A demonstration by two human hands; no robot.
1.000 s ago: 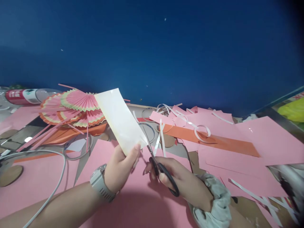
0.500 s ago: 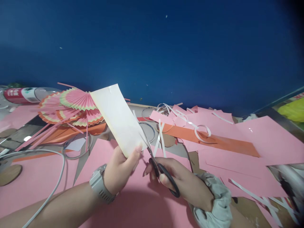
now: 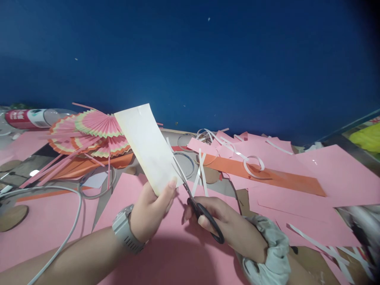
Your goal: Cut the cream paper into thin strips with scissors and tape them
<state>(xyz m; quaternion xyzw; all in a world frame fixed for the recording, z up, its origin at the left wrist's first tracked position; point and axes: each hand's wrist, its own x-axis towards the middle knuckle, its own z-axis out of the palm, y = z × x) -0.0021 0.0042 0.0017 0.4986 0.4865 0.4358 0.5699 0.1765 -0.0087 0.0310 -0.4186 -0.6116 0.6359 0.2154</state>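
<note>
- The table is covered with pink paper sheets (image 3: 332, 166), and an orange strip (image 3: 267, 174) lies across them on the right.
- Folded pink paper fans (image 3: 92, 134) are at the back left, just behind the white paper; a bottle with red label (image 3: 29, 118) lies further left by the blue wall.
- A grey cable (image 3: 71, 225) curves over the pink sheet, near the left forearm, and thin white paper strips (image 3: 202, 170) lie just behind the scissors.
- The left hand (image 3: 150, 211), with a grey watch (image 3: 126, 229) on the wrist, pinches the lower edge of the white paper (image 3: 147, 146) between thumb and fingers and holds it tilted above the table.
- The right hand (image 3: 225, 225) is closed around the black handles of the scissors (image 3: 197, 206); the blades meet the right edge of the paper near its lower corner.
- Compared with a half second ago, the blades are a little deeper into the paper edge, and the paper stays at almost the same tilt.
</note>
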